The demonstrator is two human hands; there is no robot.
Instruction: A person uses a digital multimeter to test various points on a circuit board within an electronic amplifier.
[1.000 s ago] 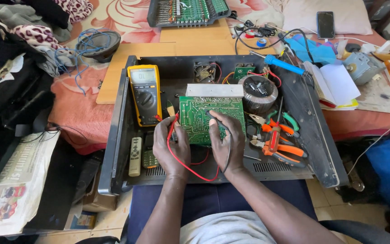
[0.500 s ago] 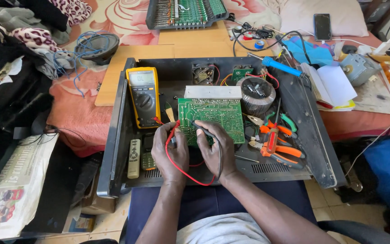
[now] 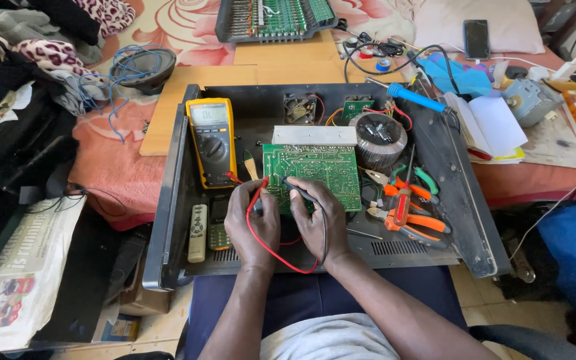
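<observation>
A black metal case [image 3: 461, 200] lies open across the person's lap. Inside it sits a green circuit board [image 3: 315, 175], its long side running left to right, just beyond both hands. The left hand [image 3: 253, 223] pinches a red probe [image 3: 261, 190], the right hand [image 3: 315, 223] a black probe [image 3: 298, 189], both tips on the board's near edge. A yellow meter [image 3: 211, 141] rests left.

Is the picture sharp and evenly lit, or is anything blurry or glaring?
Head view: soft, even light, with no hard shadows. The green circuit board, the left hand and the right hand look sharp. The yellow multimeter shows mild glare on its screen. Straight edges of the black chassis splay outward, a wide-lens effect.
</observation>
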